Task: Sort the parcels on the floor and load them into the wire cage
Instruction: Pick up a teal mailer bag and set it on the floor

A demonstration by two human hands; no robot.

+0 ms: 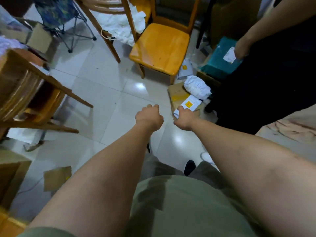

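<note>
My right hand [184, 119] grips the near corner of a white mailer bag with a yellow label [189, 104], which lies over a flat cardboard box [177, 93] on the tiled floor. My left hand [149, 116] hangs beside it over the floor, its fingers curled and holding nothing. Just beyond lie a bulging white mailer [197, 87] and a grey mailer with a yellow sticker [184, 69]. At the right, another person's hand [242, 48] holds a teal parcel with a white label [222, 60]. No wire cage is in view.
An orange wooden chair [160, 47] stands just behind the parcels. More wooden chairs [30, 89] crowd the left, and a folding camp chair [59, 16] stands at the back left. A cardboard piece [57, 177] lies near my left leg. The other person's dark clothing [266, 86] fills the right.
</note>
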